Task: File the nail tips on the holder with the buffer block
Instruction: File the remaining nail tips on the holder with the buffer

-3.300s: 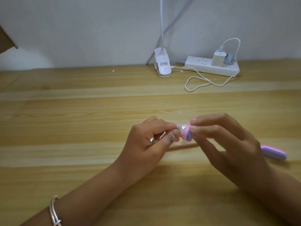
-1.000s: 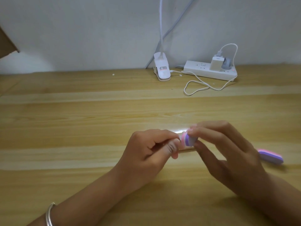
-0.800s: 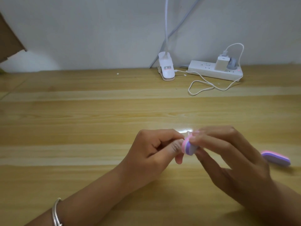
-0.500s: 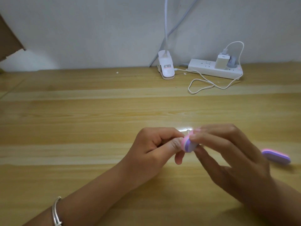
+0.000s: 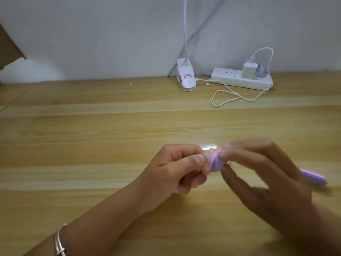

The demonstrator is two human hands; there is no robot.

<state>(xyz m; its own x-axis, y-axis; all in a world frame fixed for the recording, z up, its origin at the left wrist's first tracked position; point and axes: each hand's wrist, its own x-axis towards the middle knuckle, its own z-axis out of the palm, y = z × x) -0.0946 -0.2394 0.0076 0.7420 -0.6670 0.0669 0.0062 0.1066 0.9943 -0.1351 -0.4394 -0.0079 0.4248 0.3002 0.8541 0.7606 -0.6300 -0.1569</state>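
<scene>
Now left hand (image 5: 177,168) grips the holder (image 5: 205,158), mostly hidden in its curled fingers, tip end pointing right, and right hand (image 5: 258,174) pinches the buffer (image 5: 215,162) between thumb and fingertips, its rounded end touching that tip just right of the left thumb, over the table (image 5: 110,145).

Buffer block (image 5: 215,161): pink and purple layers parted by a thin white stripe; the second buffer block (image 5: 313,177), at right, shows pink over purple. Tabletop (image 5: 92,126): honey-yellow wood grain crossed by paler bands. Power strip (image 5: 230,79), charger (image 5: 249,70), cable (image 5: 227,97) and clip lamp (image 5: 186,78): white; plug (image 5: 261,71): grey; bracelet (image 5: 60,241): silver.
</scene>
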